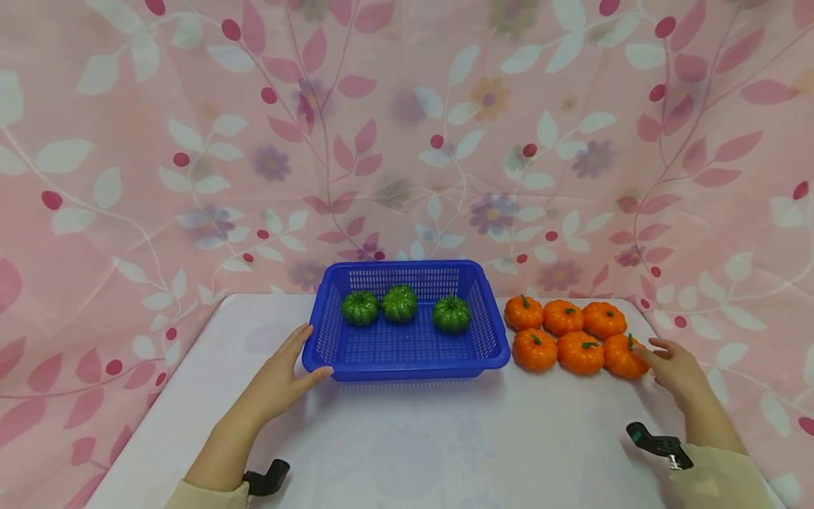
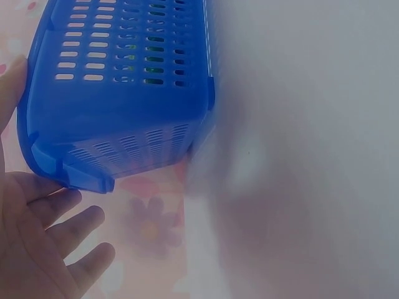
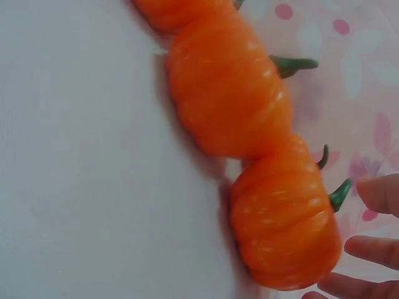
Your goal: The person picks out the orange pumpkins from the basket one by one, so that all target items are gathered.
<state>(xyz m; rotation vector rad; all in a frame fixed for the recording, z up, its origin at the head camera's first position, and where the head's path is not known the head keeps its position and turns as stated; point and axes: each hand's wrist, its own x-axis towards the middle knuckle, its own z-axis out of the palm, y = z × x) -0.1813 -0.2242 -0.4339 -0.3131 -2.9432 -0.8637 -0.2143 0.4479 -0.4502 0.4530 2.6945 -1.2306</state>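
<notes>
A blue plastic basket [image 1: 407, 367] with slotted walls stands at the back middle of the white table. Inside it sit three green pumpkins [image 1: 361, 308], two on the left and one on the right. My left hand [image 1: 280, 385] is at the basket's left front corner, thumb and fingers spread along its rim. In the left wrist view, the fingers [image 2: 81, 227] extend fairly straight beside the rim. My right hand [image 1: 679, 369] reaches to the front right orange pumpkin [image 1: 625, 357], its fingertips right at that pumpkin's side and nothing enclosed in them.
Several orange pumpkins [image 1: 562, 317] stand close together in two rows right of the basket. A pink floral cloth [image 1: 407, 141] hangs behind the white table [image 1: 407, 438]. Black wrist mounts [image 1: 267, 478] show on both forearms.
</notes>
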